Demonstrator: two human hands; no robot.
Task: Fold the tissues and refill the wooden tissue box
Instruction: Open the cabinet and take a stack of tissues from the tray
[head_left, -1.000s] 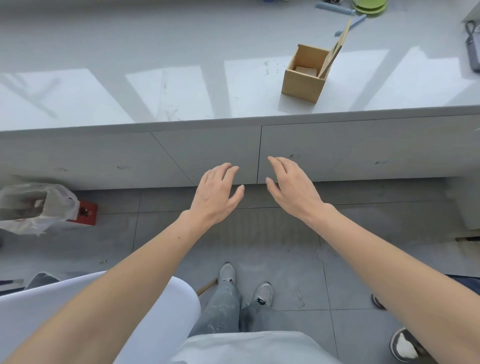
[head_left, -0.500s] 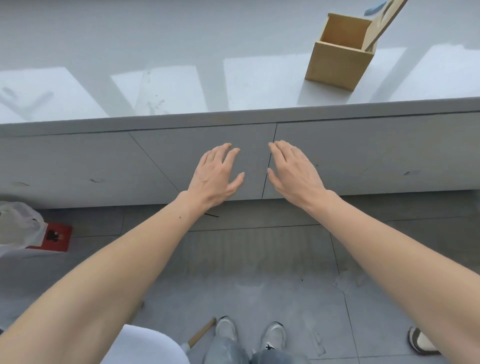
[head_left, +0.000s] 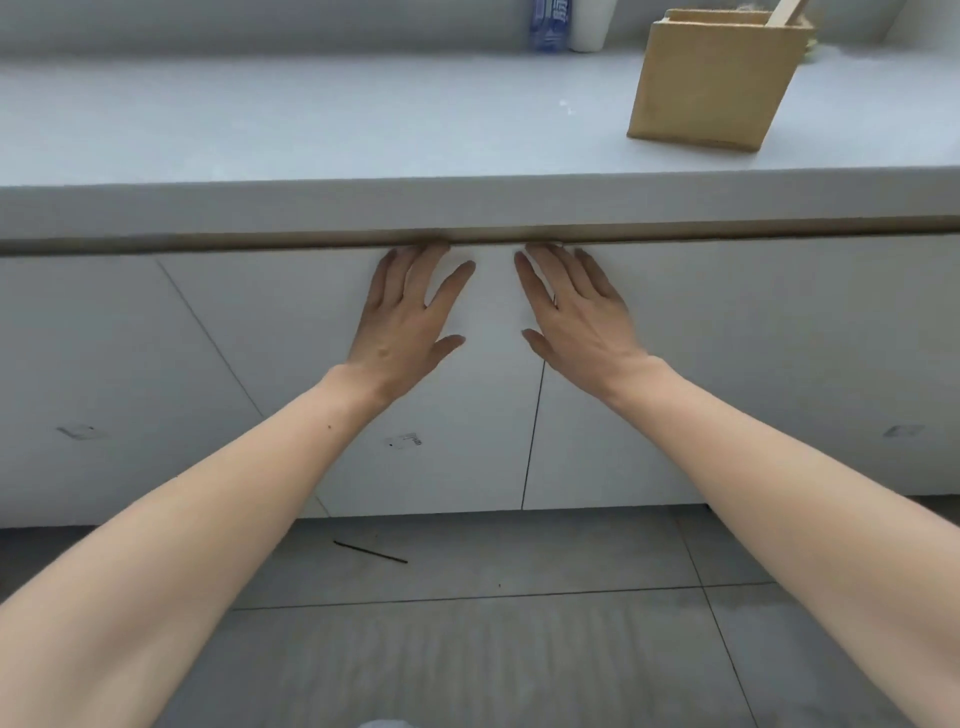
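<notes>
Head view: the fingers (head_left: 415, 260) of both hands are spread flat and grasp nothing, with tips under the bench (head_left: 311, 130) edge. Left hand (head_left: 405, 322) and right hand (head_left: 574, 317) lie side by side on the cabinet door (head_left: 488, 415). Wooden box (head_left: 711, 83) stands on the bench, far right.

Both arms outstretched, left hand (head_left: 408, 312) and right hand (head_left: 574, 312) flat (fingers spread), fingertips seemingly hidden

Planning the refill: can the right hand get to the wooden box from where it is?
Probably yes. The right hand is empty at the cabinet front, the box stands up-right on the counter, nothing between.
</notes>
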